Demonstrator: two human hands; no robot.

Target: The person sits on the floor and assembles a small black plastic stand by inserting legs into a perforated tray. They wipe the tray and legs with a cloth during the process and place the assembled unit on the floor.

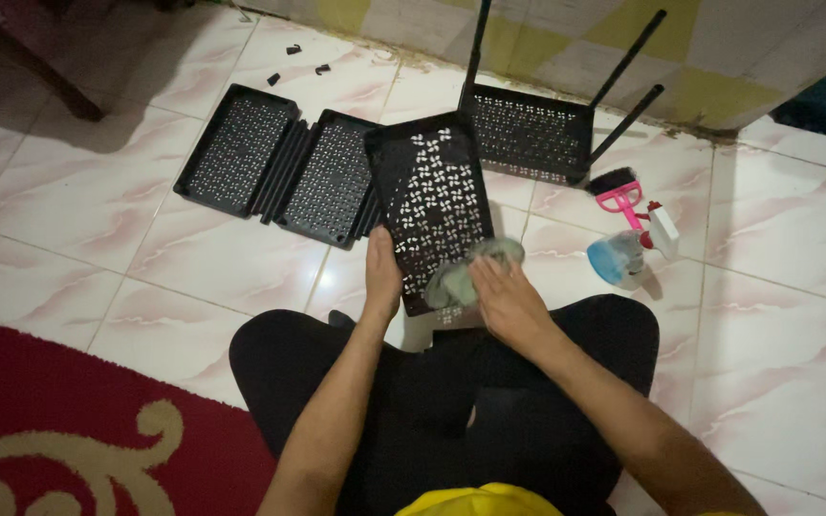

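I sit cross-legged on a tiled floor. My left hand grips the left edge of a black perforated plastic shelf panel that leans toward my lap. My right hand presses a grey-green cloth against the panel's lower right part. The cloth is bunched under my fingers and covers part of the panel's pinwheel cutouts.
Two more black perforated panels lie flat to the left. A fourth panel with black poles stands near the wall. A pink-handled brush and a blue spray bottle lie to the right. A red patterned rug covers the lower left.
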